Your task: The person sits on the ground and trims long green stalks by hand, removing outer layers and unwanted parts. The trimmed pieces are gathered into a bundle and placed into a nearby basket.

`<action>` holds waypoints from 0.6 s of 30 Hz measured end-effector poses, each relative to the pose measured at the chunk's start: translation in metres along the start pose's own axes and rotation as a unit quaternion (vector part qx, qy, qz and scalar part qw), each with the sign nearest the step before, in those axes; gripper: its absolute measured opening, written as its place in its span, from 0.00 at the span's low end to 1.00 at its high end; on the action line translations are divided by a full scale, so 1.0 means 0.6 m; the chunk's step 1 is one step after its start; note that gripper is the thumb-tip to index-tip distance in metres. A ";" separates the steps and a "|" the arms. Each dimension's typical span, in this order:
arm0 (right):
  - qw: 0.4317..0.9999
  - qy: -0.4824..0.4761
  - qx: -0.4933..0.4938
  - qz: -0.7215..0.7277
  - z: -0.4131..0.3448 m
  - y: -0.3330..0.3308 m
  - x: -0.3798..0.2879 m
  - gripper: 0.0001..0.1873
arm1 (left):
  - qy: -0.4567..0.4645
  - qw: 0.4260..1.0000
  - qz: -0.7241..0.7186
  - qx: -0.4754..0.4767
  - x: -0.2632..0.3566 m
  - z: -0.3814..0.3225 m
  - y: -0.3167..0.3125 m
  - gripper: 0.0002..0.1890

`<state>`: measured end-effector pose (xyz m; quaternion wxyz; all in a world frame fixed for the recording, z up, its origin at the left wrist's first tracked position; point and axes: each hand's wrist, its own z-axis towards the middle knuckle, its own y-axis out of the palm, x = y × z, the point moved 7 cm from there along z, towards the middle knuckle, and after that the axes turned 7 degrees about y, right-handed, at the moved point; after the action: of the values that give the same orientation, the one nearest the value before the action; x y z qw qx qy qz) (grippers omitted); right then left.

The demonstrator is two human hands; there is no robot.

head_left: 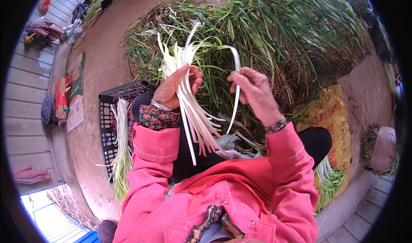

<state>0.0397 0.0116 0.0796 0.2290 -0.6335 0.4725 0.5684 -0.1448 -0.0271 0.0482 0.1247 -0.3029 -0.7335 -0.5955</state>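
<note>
My left hand [175, 87] grips a bunch of pale garlic chives [194, 114], white stalks hanging down and yellowish tops rising above the fist. To its right, my right hand [256, 90] pinches a single white stalk [237, 58] between thumb and fingers. This stalk bends over at the top, where thin greenish leaves stretch across toward the bunch; whether they join it I cannot tell. Beyond both hands lies a large heap of long green leafy stalks [257, 34] with brown, dry roots and leaves mixed in.
At my left, a dark plastic crate [106, 127] bears a bundle of pale stalks [121, 130]. A yellow woven sack [334, 124] with printing lies at my right, more trimmed stalks [330, 178] on it. A pale filled bag [383, 149] stands farther right. Cloths and a red package [61, 95] sit by the left wall.
</note>
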 end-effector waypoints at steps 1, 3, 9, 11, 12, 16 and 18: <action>1.000 0.002 -0.005 -0.015 -0.001 0.011 0.007 0.09 | 0.001 1.000 0.012 0.012 -0.006 0.001 -0.002 0.15; 0.999 0.010 -0.030 0.006 0.001 0.031 0.019 0.08 | -0.018 0.999 0.027 0.016 -0.016 0.000 -0.002 0.15; 0.997 -0.006 0.062 0.046 0.004 -0.013 0.012 0.06 | -0.049 0.997 0.057 -0.026 -0.022 -0.009 0.005 0.13; 0.967 -0.062 0.197 0.149 0.001 -0.072 -0.008 0.06 | -0.057 0.996 0.036 -0.057 -0.021 -0.011 0.011 0.13; 0.947 -0.093 0.245 0.187 -0.006 -0.106 -0.023 0.06 | -0.057 0.996 0.030 -0.068 -0.020 -0.012 0.013 0.13; 0.874 -0.267 0.306 0.267 -0.050 -0.219 -0.090 0.06 | -0.058 0.994 0.007 -0.088 -0.016 -0.018 0.019 0.12; 0.867 -0.283 0.313 0.266 -0.061 -0.250 -0.095 0.04 | -0.060 0.992 0.001 -0.107 -0.015 -0.020 0.025 0.13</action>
<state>0.1924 0.0677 0.1052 0.3790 -0.1912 0.6912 0.5849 -0.1310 -0.0396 0.0586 0.0478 -0.3502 -0.6718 -0.6509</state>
